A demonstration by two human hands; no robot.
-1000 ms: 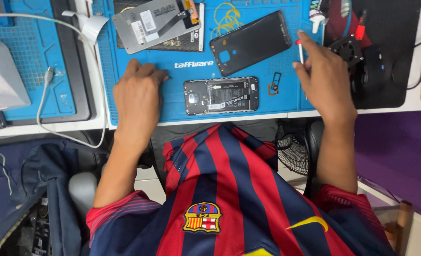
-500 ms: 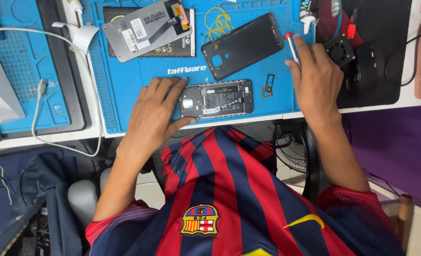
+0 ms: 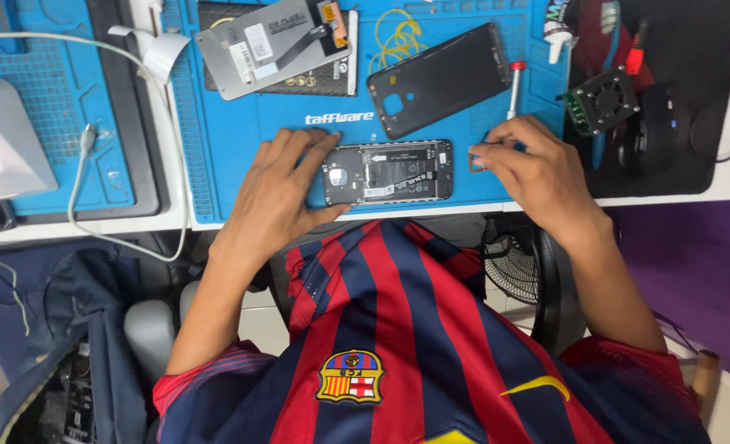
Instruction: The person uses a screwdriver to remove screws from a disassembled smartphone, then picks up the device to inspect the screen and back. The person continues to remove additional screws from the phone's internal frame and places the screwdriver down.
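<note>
The left hand (image 3: 279,193) steadies the opened phone (image 3: 388,172) lying on the blue mat (image 3: 225,148) at the bench edge, fingers spread flat, while the right hand (image 3: 538,173) pinches a small bracket (image 3: 478,162) beside it, probably needing careful lifting clear.

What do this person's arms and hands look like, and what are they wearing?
Both are bare: the left hand and right hand have no gloves, rings or watch that I can see. Short sleeves of a red-and-navy striped football shirt end above the elbows.
</note>
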